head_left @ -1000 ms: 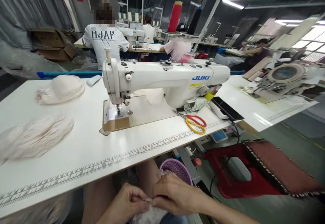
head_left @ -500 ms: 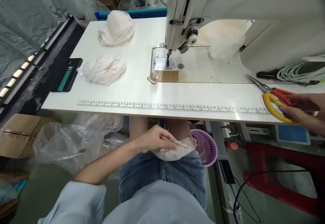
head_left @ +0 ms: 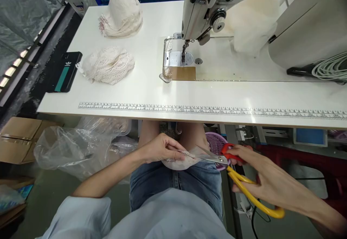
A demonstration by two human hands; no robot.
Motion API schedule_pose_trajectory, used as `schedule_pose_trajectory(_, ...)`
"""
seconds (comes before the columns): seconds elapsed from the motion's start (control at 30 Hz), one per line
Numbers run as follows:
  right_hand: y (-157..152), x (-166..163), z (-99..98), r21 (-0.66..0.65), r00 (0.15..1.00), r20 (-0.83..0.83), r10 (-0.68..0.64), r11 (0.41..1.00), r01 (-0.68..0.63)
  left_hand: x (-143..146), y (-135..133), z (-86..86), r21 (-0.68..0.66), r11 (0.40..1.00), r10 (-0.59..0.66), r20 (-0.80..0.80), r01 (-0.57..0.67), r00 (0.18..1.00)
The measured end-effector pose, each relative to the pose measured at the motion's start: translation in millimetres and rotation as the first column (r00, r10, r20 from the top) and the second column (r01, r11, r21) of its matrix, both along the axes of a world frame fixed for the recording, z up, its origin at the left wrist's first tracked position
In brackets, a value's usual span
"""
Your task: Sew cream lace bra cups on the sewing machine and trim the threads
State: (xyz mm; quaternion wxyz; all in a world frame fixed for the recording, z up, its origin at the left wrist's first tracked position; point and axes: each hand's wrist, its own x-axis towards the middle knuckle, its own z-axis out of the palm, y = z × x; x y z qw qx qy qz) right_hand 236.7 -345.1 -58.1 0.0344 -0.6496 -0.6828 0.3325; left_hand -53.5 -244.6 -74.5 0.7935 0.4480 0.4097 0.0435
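Note:
My left hand [head_left: 166,149] pinches a small piece of pale, thin fabric [head_left: 180,162] over my lap. In my right hand [head_left: 255,170] is a pair of scissors [head_left: 214,157] with one red and one yellow handle. Their blades are spread and point left, with the tips at the fabric by my left fingertips. Whether the blades touch the cloth I cannot tell. On the table lie a lacy white fabric bundle [head_left: 108,65] and, behind it, a second cream fabric bundle [head_left: 121,15].
A sewing machine [head_left: 187,51] stands on the white table [head_left: 146,94], which has a printed ruler [head_left: 162,108] along its front edge. A black phone-like object [head_left: 65,72] lies at the left. A purple basket [head_left: 215,141] sits below, beside my knee. Plastic bags [head_left: 76,152] and a cardboard box [head_left: 21,138] are at lower left.
My right hand has lifted the scissors off the table's right side and brought them left and down to the fabric, blades now apart. My left hand keeps its pinch.

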Motion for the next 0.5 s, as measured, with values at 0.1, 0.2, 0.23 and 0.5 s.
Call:
schedule_pose_trajectory(0.1,11.6,-12.1,-5.3,-0.134,0.985,-0.060,0.159,0.977,-0.166,-4.6,-1.2,-1.4,0.042,0.999,-0.010,-0.002,0.010,1.000)
schedule_pose_trajectory(0.2,19.1,-18.8,-6.4,-0.157,0.972,-0.062,0.229,0.959,-0.236,-7.8,-1.3,-2.7,0.066,0.998,-0.010,0.006,0.009,1.000)
schedule_pose_trajectory(0.23,20.4,-20.6,-6.4,-0.147,0.966,-0.064,0.250,0.955,-0.257,-8.4,-1.1,-3.2,0.077,0.997,-0.008,0.002,0.008,1.000)
schedule_pose_trajectory(0.5,26.4,-27.7,-7.4,-0.019,0.947,-0.181,0.265,0.962,-0.273,-7.1,1.8,-7.4,0.039,0.998,0.049,-0.026,-0.048,0.998)
